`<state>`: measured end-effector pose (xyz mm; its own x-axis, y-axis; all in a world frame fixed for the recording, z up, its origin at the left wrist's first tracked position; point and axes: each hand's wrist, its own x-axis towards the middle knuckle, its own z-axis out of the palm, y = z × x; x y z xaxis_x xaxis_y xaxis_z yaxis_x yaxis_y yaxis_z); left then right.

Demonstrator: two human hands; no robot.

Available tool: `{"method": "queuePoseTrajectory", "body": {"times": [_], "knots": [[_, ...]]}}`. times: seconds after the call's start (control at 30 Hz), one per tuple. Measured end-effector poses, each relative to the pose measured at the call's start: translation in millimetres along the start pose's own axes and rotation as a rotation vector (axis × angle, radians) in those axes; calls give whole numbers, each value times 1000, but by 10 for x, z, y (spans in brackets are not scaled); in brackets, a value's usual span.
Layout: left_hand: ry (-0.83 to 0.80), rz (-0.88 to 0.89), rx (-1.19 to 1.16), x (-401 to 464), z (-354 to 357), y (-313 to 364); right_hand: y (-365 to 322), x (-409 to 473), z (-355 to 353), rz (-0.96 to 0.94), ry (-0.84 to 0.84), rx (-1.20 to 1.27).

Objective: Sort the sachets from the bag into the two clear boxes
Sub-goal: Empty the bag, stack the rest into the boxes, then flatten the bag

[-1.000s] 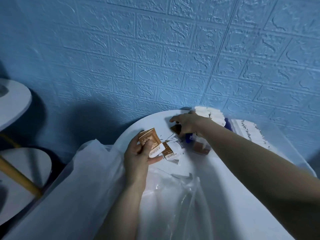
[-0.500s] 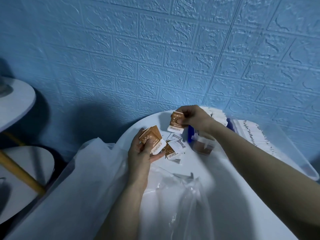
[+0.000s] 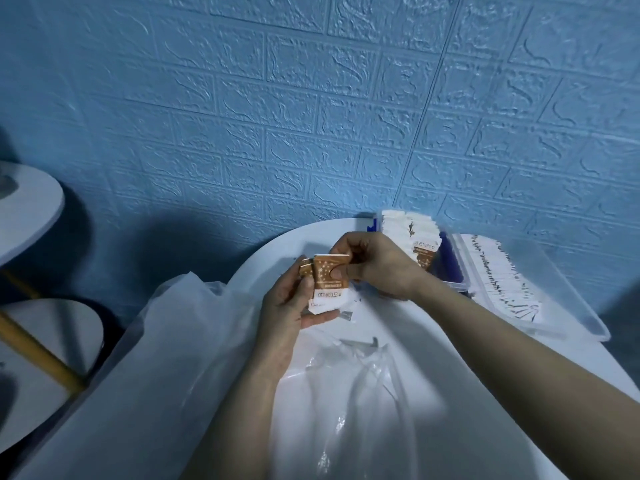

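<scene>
Both hands meet over the table: the left hand (image 3: 284,306) grips a small stack of brown sachets (image 3: 325,285), light, thin and probably slippery, while the right hand (image 3: 374,265) pinches the front one's top edge.

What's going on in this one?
A person is sorting small brown-and-white sachets at a white table. The left hand holds a small stack of sachets, and the right hand pinches the top one against that stack. Two clear boxes stand to the right by the wall: the nearer box packed with upright sachets, the farther box holding a row lying flat. A crumpled clear bag lies in front.
</scene>
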<state>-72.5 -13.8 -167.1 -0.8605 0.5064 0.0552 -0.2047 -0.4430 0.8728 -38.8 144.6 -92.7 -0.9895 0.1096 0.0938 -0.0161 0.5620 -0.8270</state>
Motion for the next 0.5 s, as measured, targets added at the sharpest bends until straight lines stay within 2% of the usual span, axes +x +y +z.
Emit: {"method": "queuePoseTrajectory", "body": {"times": [0.07,0.13,0.2,0.23,0.3,0.4,0.5], "knots": [[35,50,34,-8,31,2,15,19,54,-19,36,-28],[173,119,52,23,20,-22,32,15,76,-32,130,-37],[334,199,110,65,-30,-34,73,-27,67,-61,199,-212],[389,227,144,78,-51,-34,99,-60,69,-81,183,-330],[430,246,181,88,-74,-32,152,-133,108,-87,49,-523],[421,227,181,96,-81,-30,195,-185,205,-62,-138,-756],[377,192,131,118,-117,-48,194,-149,251,-38,-201,-854]]}}
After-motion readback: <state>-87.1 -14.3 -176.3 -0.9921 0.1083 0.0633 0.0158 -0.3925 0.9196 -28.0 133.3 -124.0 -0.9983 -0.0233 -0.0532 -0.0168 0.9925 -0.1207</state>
